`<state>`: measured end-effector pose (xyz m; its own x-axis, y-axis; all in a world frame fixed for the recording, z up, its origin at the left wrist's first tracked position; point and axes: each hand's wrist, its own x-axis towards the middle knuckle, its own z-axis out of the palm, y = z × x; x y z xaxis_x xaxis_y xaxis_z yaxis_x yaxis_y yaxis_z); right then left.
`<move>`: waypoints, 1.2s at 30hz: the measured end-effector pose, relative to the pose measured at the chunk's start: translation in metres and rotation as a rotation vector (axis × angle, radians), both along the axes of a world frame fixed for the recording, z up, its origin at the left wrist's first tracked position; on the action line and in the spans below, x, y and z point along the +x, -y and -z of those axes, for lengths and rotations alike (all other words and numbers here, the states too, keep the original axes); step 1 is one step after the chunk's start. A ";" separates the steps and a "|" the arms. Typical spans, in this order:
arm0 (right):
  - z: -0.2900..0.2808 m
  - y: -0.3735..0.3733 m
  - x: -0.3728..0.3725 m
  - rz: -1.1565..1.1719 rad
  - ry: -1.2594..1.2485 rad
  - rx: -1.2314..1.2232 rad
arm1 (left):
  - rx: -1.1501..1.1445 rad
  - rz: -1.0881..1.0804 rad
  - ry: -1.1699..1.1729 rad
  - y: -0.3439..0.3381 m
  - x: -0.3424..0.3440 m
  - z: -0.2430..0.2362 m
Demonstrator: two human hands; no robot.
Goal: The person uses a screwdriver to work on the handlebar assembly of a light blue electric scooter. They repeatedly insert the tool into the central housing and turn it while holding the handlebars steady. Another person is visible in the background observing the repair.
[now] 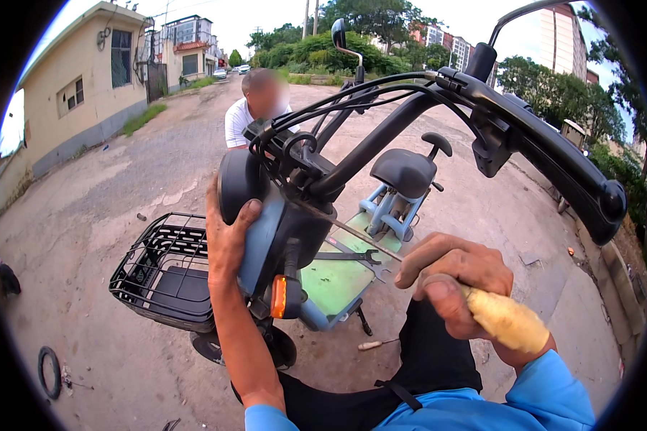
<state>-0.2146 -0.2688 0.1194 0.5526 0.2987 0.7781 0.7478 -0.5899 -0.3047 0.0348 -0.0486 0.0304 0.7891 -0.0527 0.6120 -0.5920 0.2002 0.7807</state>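
Leaning over a pale-blue electric scooter [259, 248] outdoors on a concrete lane, a person works with both bare hands. A black handlebar [557, 154] and looping cables [370, 80] arch across the upper view, partly covering a second person [239, 123] in a white shirt on the far side. A black wire basket [167, 291] sits left of the scooter's front; an orange turn signal [279, 296] juts out below the panel. Behind are the black seat [404, 172] and a green footboard [331, 287] with an open-ended wrench [349, 256] lying on it. On the ground are a pale-handled tool [370, 345] and, far left, a black ring [49, 373].

The right hand [456, 280] grasps a long, thin-shafted tool [366, 238] by its pale yellow handle. Its shaft slants up and leftward from the fingers to the dark area below the handlebar; the tip cannot be made out. The left hand [226, 237] grips the scooter's front beside the round black headlight housing [241, 185], thumb on the blue panel. Any lettering is too small to read.
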 end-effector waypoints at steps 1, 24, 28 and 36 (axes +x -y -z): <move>0.002 0.006 -0.002 0.041 -0.076 0.106 | 0.008 -0.004 -0.006 0.000 -0.002 -0.001; 0.072 0.064 0.055 -0.497 -0.366 1.025 | 0.728 -0.686 0.504 -0.007 -0.085 -0.026; 0.101 0.060 0.063 -0.554 -0.333 1.183 | 0.861 -0.680 0.449 -0.006 -0.088 -0.040; 0.143 0.059 0.077 -0.347 -0.246 1.134 | 0.690 -0.762 0.407 -0.011 -0.071 -0.024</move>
